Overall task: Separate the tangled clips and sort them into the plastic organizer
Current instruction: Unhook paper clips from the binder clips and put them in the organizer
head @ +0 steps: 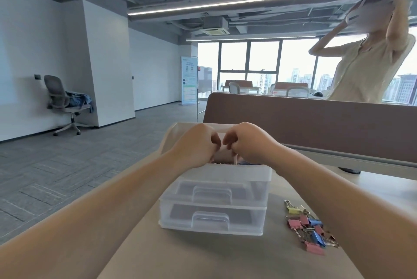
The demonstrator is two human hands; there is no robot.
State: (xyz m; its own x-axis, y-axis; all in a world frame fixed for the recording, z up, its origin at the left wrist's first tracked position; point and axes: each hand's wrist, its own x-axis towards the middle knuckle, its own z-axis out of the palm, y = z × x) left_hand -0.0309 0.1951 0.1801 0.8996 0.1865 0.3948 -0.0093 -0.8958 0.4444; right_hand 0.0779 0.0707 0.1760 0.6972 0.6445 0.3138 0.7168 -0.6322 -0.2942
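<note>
Both hands, left hand (198, 143) and right hand (246, 143), are hovering over the plastic organizer (214, 202), fingers curled. Whether either grip is pinching anything, I cannot tell. Tangled clips (310, 229) are lying on the table (203, 256).

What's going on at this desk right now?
A person is working with both bare hands over the top of a clear plastic organizer on a desk. The left hand and right hand are curled close together above its open top tray, fingers pinched as if pulling something apart, though what they hold is hidden. Both front drawers are closed. A tangled pile of binder clips, pink, blue and yellow, lies unsorted on the desk to the right. Another person stands beyond the divider.
</note>
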